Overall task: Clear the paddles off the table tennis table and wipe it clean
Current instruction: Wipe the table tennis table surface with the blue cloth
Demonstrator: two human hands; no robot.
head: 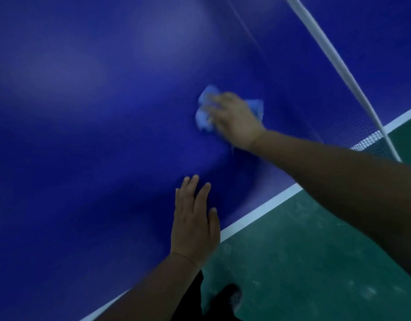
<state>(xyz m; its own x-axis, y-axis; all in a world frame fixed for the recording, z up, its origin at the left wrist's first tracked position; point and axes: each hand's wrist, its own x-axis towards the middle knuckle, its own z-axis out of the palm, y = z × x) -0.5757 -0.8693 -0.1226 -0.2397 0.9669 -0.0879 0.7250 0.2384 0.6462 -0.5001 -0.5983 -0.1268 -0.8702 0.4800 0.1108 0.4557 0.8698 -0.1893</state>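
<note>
The blue table tennis table [88, 126] fills most of the view. My right hand [234, 119] presses a crumpled light blue cloth [205, 107] onto the table surface, a little in front of the net; the hand and cloth are blurred. My left hand [194, 218] lies flat on the table near its white side edge, fingers straight and spread, holding nothing. No paddle is in view.
The net [352, 117] with its white top band runs across the upper right. The table's white edge line [264, 205] runs diagonally at the lower right. Beyond it lies a green floor [315, 262], with a dark shoe [232, 297] at the bottom.
</note>
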